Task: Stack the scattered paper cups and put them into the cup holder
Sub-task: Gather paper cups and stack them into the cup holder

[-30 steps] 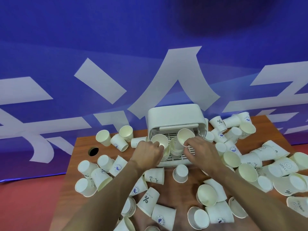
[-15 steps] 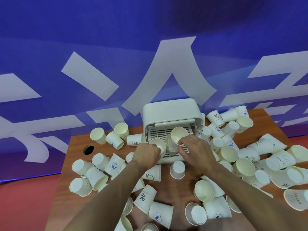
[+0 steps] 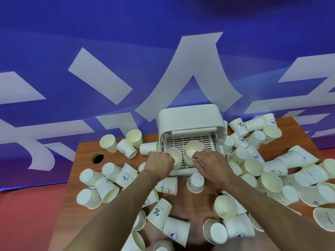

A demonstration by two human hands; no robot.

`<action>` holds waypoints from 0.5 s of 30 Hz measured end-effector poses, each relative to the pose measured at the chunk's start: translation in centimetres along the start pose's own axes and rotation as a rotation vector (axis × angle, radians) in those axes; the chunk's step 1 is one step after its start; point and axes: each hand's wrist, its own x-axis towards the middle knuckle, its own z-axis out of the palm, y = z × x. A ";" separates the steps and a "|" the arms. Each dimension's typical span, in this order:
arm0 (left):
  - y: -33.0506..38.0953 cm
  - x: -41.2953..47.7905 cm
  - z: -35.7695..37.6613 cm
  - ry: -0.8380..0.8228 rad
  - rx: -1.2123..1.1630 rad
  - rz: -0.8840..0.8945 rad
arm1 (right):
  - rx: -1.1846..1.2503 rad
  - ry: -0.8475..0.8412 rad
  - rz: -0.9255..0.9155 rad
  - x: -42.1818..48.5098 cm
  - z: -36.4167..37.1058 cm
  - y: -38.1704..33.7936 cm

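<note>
White paper cups [image 3: 312, 175] across wooden table [image 3: 85, 153], prints "HELLO", "% NICE DAY", two stacks on cup holder [image 3: 190, 120] tray, mouths tilted up toward camera, left hand [image 3: 159, 163] gripping left stack [image 3: 175, 154], right hand [image 3: 212, 163] pinching right stack [image 3: 193, 149].

1. The right hand [image 3: 212, 163] is shifting left in front of the cup holder [image 3: 188, 115]. It is carrying the tilted cup [image 3: 194, 149], pinched by the rim, away from the lid [image 3: 192, 128] and nearer along the tray [image 3: 204, 139].
2. That tilted cup is settling lower over the middle stack [image 3: 187, 161], so less of that stack is showing.
3. The left hand [image 3: 160, 163] is drawing the left stack [image 3: 173, 156], which it grips, slightly nearer. The gap between the left stack and the tilted cup is narrowing.
4. The head view is tipping, so the table [image 3: 84, 160] is sitting higher in the frame.
</note>
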 end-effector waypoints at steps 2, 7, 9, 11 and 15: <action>-0.3 0.0 0.0 0.007 -0.018 0.006 | -0.010 -0.058 0.008 0.3 0.4 0.1; -0.8 0.2 0.2 0.024 -0.039 0.027 | -0.028 -0.114 0.003 1.2 1.3 0.3; -0.8 0.2 0.3 0.026 -0.043 0.044 | -0.045 -0.137 0.015 1.4 1.7 0.3; -0.8 0.3 0.4 0.034 -0.046 0.064 | -0.059 -0.161 0.021 1.6 2.0 0.5; -0.9 0.3 0.6 0.046 -0.046 0.092 | -0.045 -0.175 0.038 1.9 2.4 0.7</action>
